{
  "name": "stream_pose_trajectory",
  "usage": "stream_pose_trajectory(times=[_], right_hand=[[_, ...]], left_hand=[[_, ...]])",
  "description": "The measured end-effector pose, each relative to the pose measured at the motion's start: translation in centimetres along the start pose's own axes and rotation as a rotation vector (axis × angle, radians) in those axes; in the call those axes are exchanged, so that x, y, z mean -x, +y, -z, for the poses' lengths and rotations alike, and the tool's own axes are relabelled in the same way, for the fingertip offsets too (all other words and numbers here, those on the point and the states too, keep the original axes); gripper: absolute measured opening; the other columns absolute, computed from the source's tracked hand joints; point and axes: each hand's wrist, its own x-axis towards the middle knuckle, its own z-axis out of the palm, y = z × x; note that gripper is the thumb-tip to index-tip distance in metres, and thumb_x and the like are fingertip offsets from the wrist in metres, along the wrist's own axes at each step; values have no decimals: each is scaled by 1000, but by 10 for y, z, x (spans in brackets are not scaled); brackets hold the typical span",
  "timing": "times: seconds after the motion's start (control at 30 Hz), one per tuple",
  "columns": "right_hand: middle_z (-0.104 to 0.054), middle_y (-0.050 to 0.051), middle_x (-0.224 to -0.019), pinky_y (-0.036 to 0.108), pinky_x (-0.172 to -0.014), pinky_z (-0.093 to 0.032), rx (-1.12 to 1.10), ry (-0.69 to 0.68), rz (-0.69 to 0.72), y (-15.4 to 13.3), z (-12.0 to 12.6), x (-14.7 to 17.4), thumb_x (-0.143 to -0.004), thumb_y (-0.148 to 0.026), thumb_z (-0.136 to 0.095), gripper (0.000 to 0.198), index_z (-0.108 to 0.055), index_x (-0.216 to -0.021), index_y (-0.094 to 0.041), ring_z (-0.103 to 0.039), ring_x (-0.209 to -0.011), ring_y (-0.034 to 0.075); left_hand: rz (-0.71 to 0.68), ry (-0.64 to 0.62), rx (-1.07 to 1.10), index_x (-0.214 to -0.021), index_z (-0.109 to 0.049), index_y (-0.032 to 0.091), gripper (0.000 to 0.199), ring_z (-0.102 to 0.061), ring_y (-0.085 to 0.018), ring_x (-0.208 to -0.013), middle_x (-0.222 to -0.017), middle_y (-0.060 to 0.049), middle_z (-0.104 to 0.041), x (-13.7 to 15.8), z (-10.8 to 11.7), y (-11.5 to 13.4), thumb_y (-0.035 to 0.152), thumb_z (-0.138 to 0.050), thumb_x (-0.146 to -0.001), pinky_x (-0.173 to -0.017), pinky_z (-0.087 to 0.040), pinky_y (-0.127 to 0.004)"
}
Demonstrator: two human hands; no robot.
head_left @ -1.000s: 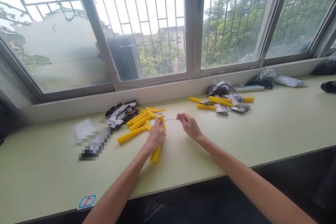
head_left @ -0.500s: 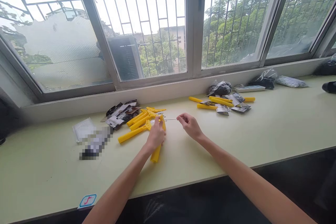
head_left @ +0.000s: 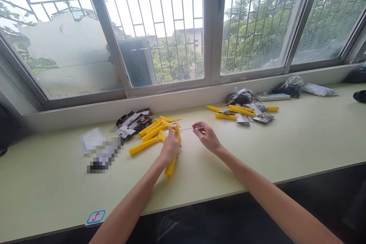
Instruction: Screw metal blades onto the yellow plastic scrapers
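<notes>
In the head view, near the centre of the frame, the left hand (head_left: 170, 148) is wrapped round a yellow handle (head_left: 170, 169). Just right of it, the right hand (head_left: 208, 138) pinches a thin metal rod (head_left: 186, 128), probably a screwdriver, its tip too small to place exactly. More yellow handles (head_left: 143, 146) lie left of centre; yellow tubes (head_left: 241, 111) and small packets (head_left: 243, 119) lie right of centre.

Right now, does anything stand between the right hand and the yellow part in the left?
Nothing visible blocks the way: only the thin rod held by the right hand spans the gap toward the yellow part in the left hand. The other yellow pieces lie to the left of that gap.
</notes>
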Motion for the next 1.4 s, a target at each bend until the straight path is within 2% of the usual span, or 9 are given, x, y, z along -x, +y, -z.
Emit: stream_pose_trajectory(times=[0.07,0.2,0.4,0.6,0.8,1.0,1.2,1.27,1.4], right_hand=[[-64,4,-86,30,-65,-44,15,-13,-30,-1,0,0,-90,-61,-55,41,-64,-94,-22,-56,-73,18],[-46,-2,-60,29,-54,-35,71,0,-76,0,1,1,-92,-64,-48,48,-64,-81,-20,-42,-55,15],[-59,0,-74,28,-60,-40,5,-20,-56,-2,0,2,-89,-52,-58,33,-64,-97,-21,-52,-67,16],[-46,-2,-57,30,-56,-33,123,-51,-71,4,1,1,-91,-65,-49,51,-57,-68,-21,-40,-54,14],[-61,2,-80,29,-65,-43,55,-35,-1,2,0,1,-86,-58,-61,37,-58,-91,-22,-56,-73,18],[-46,-3,-58,30,-56,-34,161,-74,-46,5,1,1,-93,-62,-47,47,-58,-72,-21,-41,-55,15],[-65,4,-89,31,-68,-46,24,2,39,0,-2,1,-87,-55,-62,34,-59,-92,-22,-60,-78,19],[-64,3,-84,31,-65,-44,55,4,3,1,-2,1,-89,-60,-57,38,-60,-92,-22,-58,-72,18],[-51,-1,-60,31,-58,-36,150,-46,-31,5,-2,2,-94,-64,-45,50,-58,-71,-22,-45,-56,16]], left_hand=[[0,1,2,-134,-31,29,35,-47,-9,-38,-73,2,-57,0,0,-1,46,-24,-105,-37,-40,-17],[8,7,1,-134,-31,29,34,-47,-9,-38,-72,2,-57,0,0,0,45,-24,-105,-36,-40,-18],[1,1,2,-135,-31,29,36,-47,-9,-37,-72,2,-56,0,1,1,45,-24,-105,-35,-40,-18],[-3,4,-7,-139,-29,29,39,-49,-10,-39,-73,2,-56,-1,1,-1,47,-25,-104,-36,-42,-18],[-9,0,-2,-140,-29,28,41,-50,-11,-41,-75,0,-57,-2,0,-2,47,-24,-104,-36,-42,-20],[3,-2,-15,-141,-29,27,41,-48,-10,-39,-75,0,-57,-2,0,-2,45,-23,-104,-36,-41,-20],[-13,-12,-11,-143,-30,26,43,-48,-11,-40,-74,-1,-57,-1,1,-1,44,-25,-104,-36,-40,-19],[-11,-9,-9,-144,-30,26,43,-49,-11,-40,-74,-1,-57,0,2,0,43,-25,-104,-36,-40,-19],[2,1,-9,-143,-30,27,42,-50,-12,-42,-74,-1,-57,0,2,-1,42,-25,-104,-37,-41,-20]])
